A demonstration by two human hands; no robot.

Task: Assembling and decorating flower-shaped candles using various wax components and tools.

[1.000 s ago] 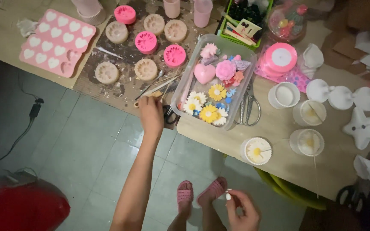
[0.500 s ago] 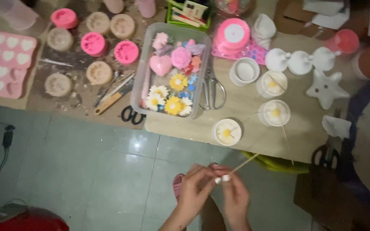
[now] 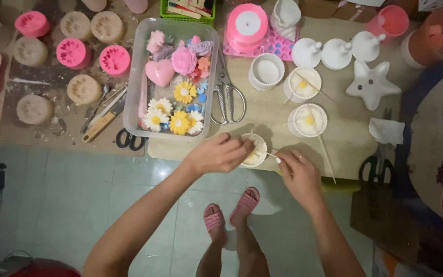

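A small white fluted cup (image 3: 256,155) with a yellow centre stands at the table's near edge. My left hand (image 3: 220,153) curls over its left rim and grips it. My right hand (image 3: 297,174) is just right of the cup and pinches the end of a thin wooden stick (image 3: 272,154) that reaches across to the cup. A short wick pokes up behind the cup. My bare forearms come in from below, over the tiled floor and my pink sandals (image 3: 232,211).
Behind the cup are two more filled cups (image 3: 309,120) with sticks, an empty white cup (image 3: 266,72), silver scissors (image 3: 226,97) and a clear box (image 3: 132,102) of flower shapes. Round pink and beige moulds (image 3: 73,53) lie left, a white star (image 3: 371,84) right.
Both hands rose from over the floor to the table edge. My left hand now grips the cup, and the stick lies across toward it. The view shifted right.
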